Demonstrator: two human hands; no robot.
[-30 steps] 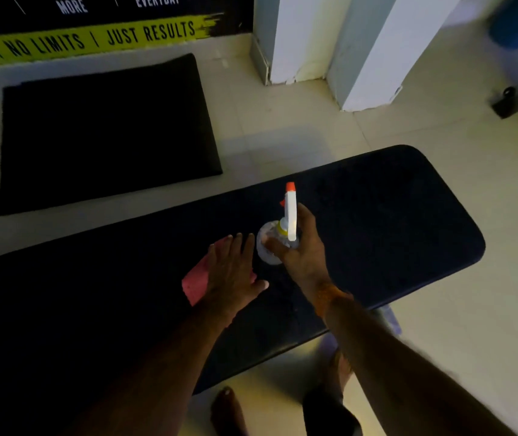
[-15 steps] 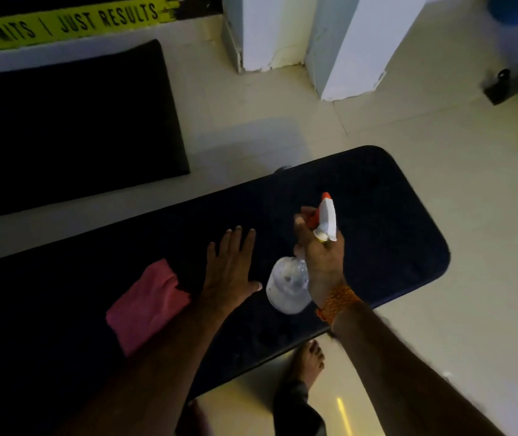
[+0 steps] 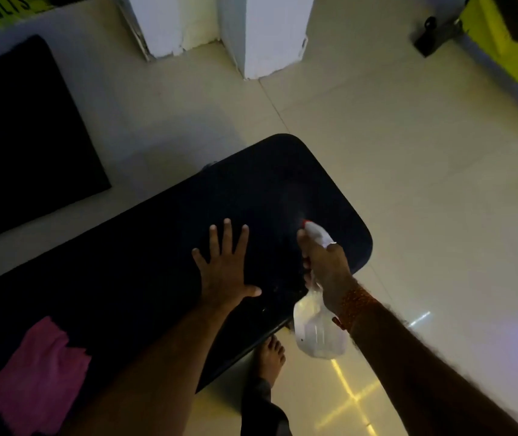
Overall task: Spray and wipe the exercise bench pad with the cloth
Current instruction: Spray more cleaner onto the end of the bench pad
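Observation:
The black bench pad (image 3: 270, 184) runs from the lower left to its rounded end right of centre. My left hand (image 3: 224, 265) lies flat on the pad with fingers spread, holding nothing. My right hand (image 3: 325, 262) grips the neck of a clear spray bottle (image 3: 317, 328) with a white and red nozzle, tilted over the pad's near right edge; the nozzle points toward the pad's end. The pink cloth (image 3: 37, 376) lies crumpled on the pad at the lower left, apart from both hands.
A black floor mat (image 3: 22, 133) lies on the tiled floor at the left. Two white pillars (image 3: 261, 29) stand beyond the bench. A yellow machine part (image 3: 509, 36) is at the top right. My bare foot (image 3: 272, 354) stands beside the bench's near edge.
My left hand left the pink cloth and moved right along the pad. My right hand lifted and tilted the bottle, carrying it toward the pad's right end. The view shifted right.

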